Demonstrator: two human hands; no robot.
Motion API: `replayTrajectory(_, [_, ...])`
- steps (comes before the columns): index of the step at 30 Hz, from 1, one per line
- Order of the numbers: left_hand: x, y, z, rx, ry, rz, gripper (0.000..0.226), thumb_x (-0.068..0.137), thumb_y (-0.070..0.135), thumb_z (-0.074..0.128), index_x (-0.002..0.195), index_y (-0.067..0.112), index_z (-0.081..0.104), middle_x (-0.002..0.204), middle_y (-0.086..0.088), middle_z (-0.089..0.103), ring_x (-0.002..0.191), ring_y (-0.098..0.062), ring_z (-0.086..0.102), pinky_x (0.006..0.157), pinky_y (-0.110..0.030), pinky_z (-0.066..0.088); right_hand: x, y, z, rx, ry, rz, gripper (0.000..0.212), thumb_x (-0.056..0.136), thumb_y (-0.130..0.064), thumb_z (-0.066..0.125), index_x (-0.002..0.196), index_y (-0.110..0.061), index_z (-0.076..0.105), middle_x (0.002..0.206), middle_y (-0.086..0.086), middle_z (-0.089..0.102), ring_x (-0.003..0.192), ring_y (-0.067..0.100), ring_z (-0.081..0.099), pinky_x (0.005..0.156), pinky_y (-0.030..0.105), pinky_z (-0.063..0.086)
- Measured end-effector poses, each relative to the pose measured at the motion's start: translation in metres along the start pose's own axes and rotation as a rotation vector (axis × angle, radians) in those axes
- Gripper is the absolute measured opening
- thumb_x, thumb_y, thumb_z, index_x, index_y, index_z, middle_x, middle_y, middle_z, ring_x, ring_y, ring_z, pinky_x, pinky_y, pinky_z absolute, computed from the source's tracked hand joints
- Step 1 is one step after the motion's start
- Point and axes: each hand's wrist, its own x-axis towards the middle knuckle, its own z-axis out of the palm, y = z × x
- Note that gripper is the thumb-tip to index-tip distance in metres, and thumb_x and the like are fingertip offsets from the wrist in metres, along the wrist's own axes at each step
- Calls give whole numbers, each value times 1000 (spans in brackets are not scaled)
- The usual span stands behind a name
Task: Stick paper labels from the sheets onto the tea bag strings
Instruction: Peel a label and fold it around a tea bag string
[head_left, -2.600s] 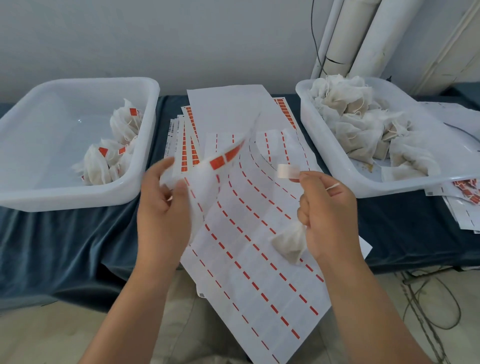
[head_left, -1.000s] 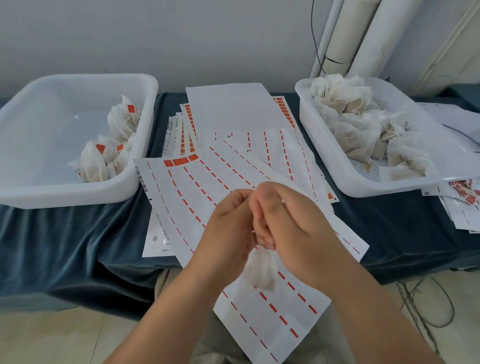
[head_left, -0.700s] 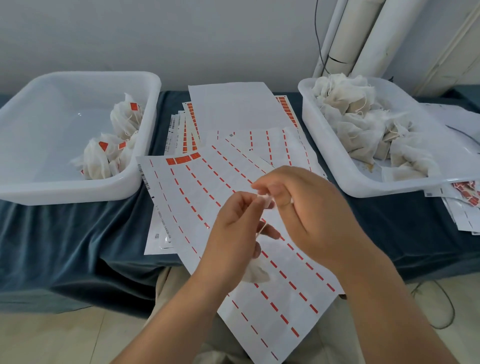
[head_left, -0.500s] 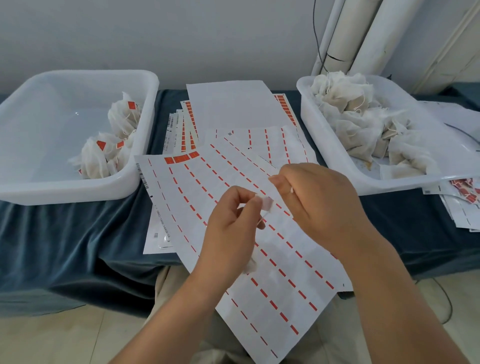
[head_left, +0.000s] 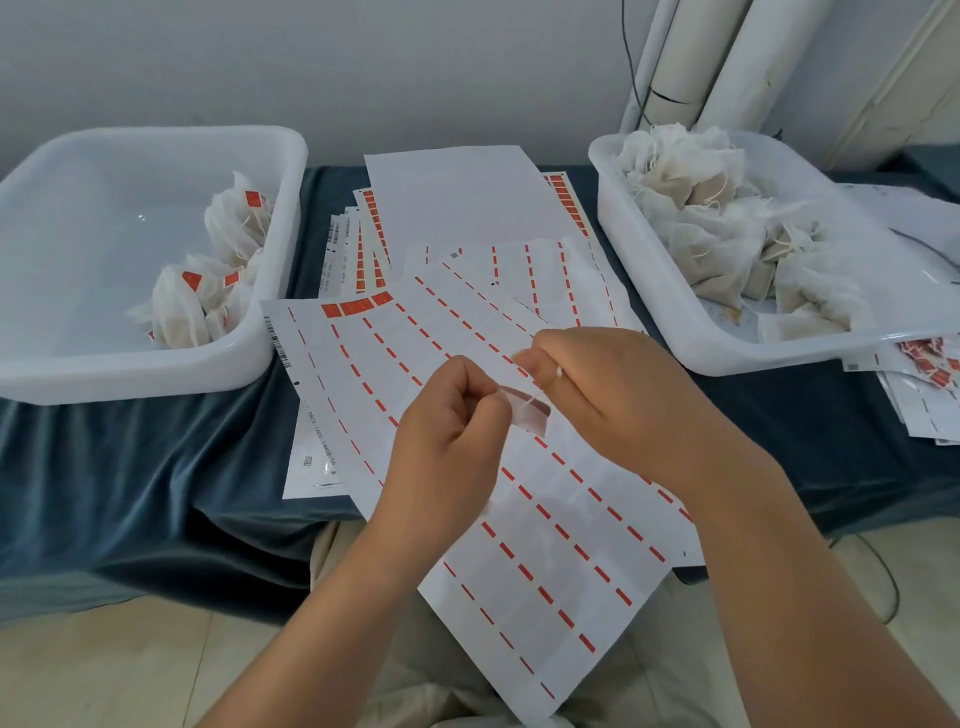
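My left hand (head_left: 448, 441) pinches a small paper label (head_left: 530, 413) with a red edge, and a white tea bag string runs across it. My right hand (head_left: 618, 405) pinches the string (head_left: 559, 372) just above the label. The tea bag itself is hidden behind my left hand. Both hands hover over a label sheet (head_left: 519, 519) with rows of red marks that hangs over the table's front edge. More label sheets (head_left: 457, 208) are stacked behind it.
A white tub (head_left: 156, 374) at the left holds several labelled tea bags (head_left: 208, 291). A white tub (head_left: 727, 353) at the right holds a pile of unlabelled tea bags (head_left: 717, 228). Loose sheets (head_left: 924, 384) lie at the far right on the blue cloth (head_left: 130, 467).
My left hand let go of the lifted sheet, which now lies flat. Both hands came together over it, and the label has passed to my left hand with the string on it.
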Motion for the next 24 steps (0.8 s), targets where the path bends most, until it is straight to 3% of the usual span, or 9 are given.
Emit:
replayTrajectory(3, [1, -2, -3, 24, -6, 14, 25, 101, 6, 49, 81, 19, 53, 66, 25, 66, 54, -2, 46, 49, -13, 42, 0, 3, 3, 24, -15, -9, 43, 103, -59, 21, 70, -34, 30, 59, -10, 40, 54, 10, 44, 55, 20, 29])
replayTrajectory(6, [2, 0, -5, -19, -31, 4, 25, 100, 14, 48, 80, 27, 54, 60, 21, 61, 52, -4, 41, 49, -17, 40, 0, 3, 6, 41, -24, -2, 41, 104, -55, 25, 71, -32, 34, 60, -10, 42, 57, 12, 47, 55, 24, 35])
replayTrajectory(8, [2, 1, -7, -37, -52, -3, 25, 97, 24, 47, 78, 36, 56, 65, 20, 65, 52, -4, 42, 52, -19, 40, 0, 4, 7, 53, -32, 5, 39, 103, -54, 25, 70, -34, 31, 61, -10, 44, 58, 12, 48, 56, 22, 35])
replayTrajectory(12, [1, 2, -8, -50, -106, -33, 23, 111, 24, 47, 95, 25, 63, 85, 7, 81, 54, -3, 53, 64, -27, 40, 1, 5, 9, 82, -50, 27, 41, 108, -51, 25, 70, -35, 31, 62, -10, 43, 57, 10, 46, 57, 20, 30])
replayTrajectory(15, [2, 4, -9, -65, -99, -86, 31, 112, 25, 47, 92, 30, 71, 83, 5, 80, 56, 0, 58, 68, -28, 39, 0, 4, 11, 115, -39, 62, 49, 103, -58, 18, 72, -28, 40, 62, -8, 45, 58, 10, 46, 56, 21, 28])
replayTrajectory(18, [2, 4, -9, -58, -83, -96, 33, 110, 27, 50, 87, 33, 73, 81, 12, 74, 58, 2, 59, 66, -24, 39, -1, 6, 17, 101, -1, 70, 44, 106, -58, 21, 71, -35, 34, 60, -12, 42, 55, 8, 46, 55, 19, 28])
replayTrajectory(21, [3, 0, -8, -23, -53, -152, 30, 107, 32, 51, 86, 35, 73, 69, 26, 63, 58, 6, 57, 59, -17, 42, -3, 10, 25, 53, 48, 70, 44, 105, -58, 24, 76, -31, 44, 61, -13, 48, 58, 10, 54, 56, 23, 43])
replayTrajectory(24, [6, -2, -7, -31, -11, -172, 26, 103, 32, 56, 89, 33, 78, 66, 29, 62, 61, 10, 58, 64, -20, 44, -4, 15, 32, -1, 110, 46, 41, 106, -47, 34, 88, -20, 60, 69, -9, 59, 62, 17, 63, 61, 39, 58])
